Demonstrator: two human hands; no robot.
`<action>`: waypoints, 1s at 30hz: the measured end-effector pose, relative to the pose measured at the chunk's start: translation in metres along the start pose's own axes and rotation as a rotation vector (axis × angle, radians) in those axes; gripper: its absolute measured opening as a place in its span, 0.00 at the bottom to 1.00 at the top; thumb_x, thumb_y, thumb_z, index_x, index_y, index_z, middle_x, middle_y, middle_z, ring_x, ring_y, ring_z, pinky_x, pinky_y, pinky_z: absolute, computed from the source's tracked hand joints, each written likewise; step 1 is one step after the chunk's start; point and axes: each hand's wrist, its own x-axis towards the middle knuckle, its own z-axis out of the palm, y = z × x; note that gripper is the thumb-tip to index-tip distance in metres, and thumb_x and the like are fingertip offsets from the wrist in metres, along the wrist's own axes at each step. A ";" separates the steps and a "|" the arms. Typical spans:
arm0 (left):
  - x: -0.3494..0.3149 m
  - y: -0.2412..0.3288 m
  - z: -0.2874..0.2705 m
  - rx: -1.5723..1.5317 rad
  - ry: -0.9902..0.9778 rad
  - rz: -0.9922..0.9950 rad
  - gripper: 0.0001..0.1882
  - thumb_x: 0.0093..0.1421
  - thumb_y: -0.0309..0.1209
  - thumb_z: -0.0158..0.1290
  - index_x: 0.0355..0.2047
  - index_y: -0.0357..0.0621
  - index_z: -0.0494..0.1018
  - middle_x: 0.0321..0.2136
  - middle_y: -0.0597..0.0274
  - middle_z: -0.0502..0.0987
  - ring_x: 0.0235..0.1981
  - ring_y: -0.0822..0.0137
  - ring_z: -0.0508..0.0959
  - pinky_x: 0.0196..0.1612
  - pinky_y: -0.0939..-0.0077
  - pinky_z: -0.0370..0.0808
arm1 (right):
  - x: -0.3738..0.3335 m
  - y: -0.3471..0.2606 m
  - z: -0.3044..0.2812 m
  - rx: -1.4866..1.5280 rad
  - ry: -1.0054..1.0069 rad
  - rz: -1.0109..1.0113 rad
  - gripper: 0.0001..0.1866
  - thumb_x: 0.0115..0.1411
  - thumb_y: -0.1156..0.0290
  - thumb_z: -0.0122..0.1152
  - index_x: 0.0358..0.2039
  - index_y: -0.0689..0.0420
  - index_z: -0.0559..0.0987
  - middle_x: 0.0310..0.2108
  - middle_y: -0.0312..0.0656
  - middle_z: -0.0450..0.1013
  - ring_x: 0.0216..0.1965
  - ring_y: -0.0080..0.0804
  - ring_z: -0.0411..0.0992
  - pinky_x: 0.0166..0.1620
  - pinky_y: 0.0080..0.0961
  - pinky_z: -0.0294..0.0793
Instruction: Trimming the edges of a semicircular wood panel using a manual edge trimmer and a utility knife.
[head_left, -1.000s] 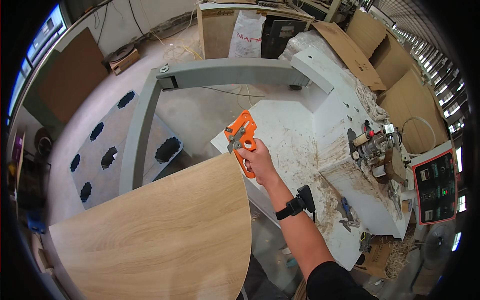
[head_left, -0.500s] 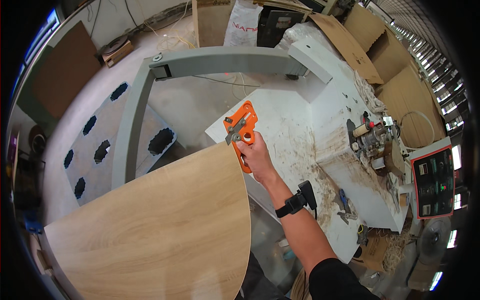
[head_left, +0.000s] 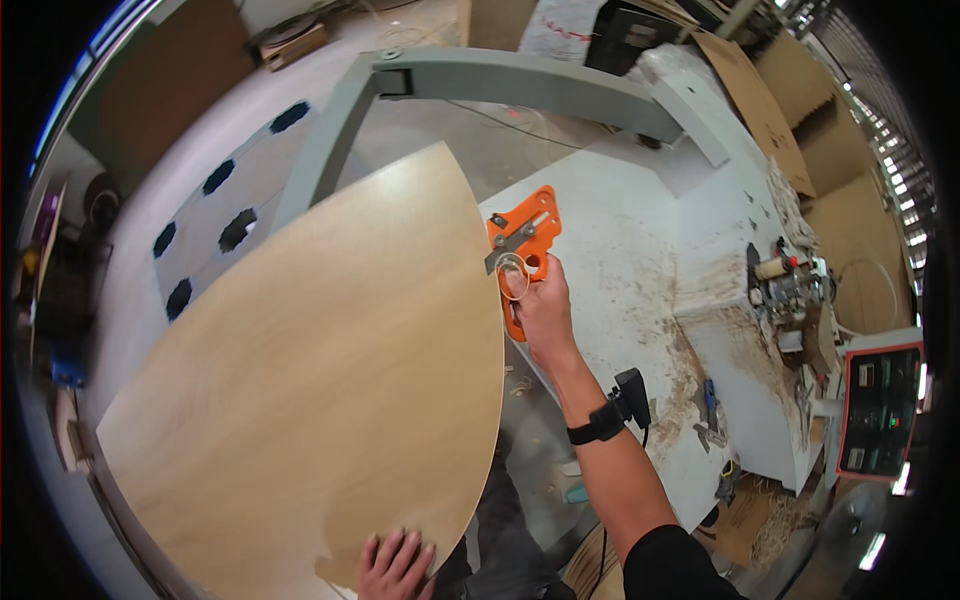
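Note:
A large wood-grain panel [head_left: 330, 330] with curved edges and pointed corners lies in front of me. My right hand [head_left: 548, 315] is closed around an orange hand-held edge trimmer [head_left: 541, 212], whose metal blade sits at the panel's right edge. By my thumb, a thin pale strip [head_left: 525, 283] curls in a loop. My left hand [head_left: 396, 568] rests on the panel's surface near its lower right edge, fingers stretched out, holding nothing. A black band with a small device [head_left: 610, 415] is strapped on my right forearm.
Beyond the panel runs a grey metal frame [head_left: 520, 82]. On the right stands a white machine with a dusty top [head_left: 630, 260], a roller mechanism [head_left: 790, 285] and a red-edged control panel [head_left: 880, 410]. Blue-handled pliers [head_left: 710, 400] lie on it. Cardboard [head_left: 760, 110] leans behind.
The panel has turned, its far corner now pointing up beyond the trimmer. The trimmer sits farther along the edge, and a curled strip has appeared. My left hand has come into view on the panel.

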 end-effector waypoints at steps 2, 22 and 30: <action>0.006 -0.003 0.015 -0.125 -0.071 -0.147 0.31 0.51 0.43 0.60 0.54 0.44 0.72 0.59 0.48 0.68 0.65 0.46 0.61 0.67 0.42 0.47 | -0.012 -0.002 0.027 -0.085 0.012 -0.044 0.20 0.63 0.71 0.56 0.52 0.65 0.64 0.30 0.38 0.73 0.26 0.17 0.69 0.28 0.18 0.68; -0.590 -0.395 -0.111 -0.254 0.335 -1.546 0.32 0.63 0.42 0.53 0.63 0.40 0.60 0.57 0.46 0.68 0.56 0.57 0.71 0.55 0.61 0.69 | -0.098 0.025 0.120 -0.024 -0.085 -0.029 0.13 0.60 0.70 0.58 0.44 0.57 0.68 0.25 0.30 0.68 0.19 0.13 0.61 0.21 0.15 0.59; -0.572 -0.359 -0.114 -0.622 0.167 -1.547 0.26 0.65 0.49 0.51 0.52 0.40 0.66 0.45 0.57 0.74 0.45 0.62 0.75 0.44 0.66 0.73 | -0.106 0.028 0.110 -0.076 -0.145 0.001 0.11 0.61 0.73 0.58 0.43 0.57 0.70 0.31 0.34 0.71 0.23 0.16 0.66 0.25 0.16 0.66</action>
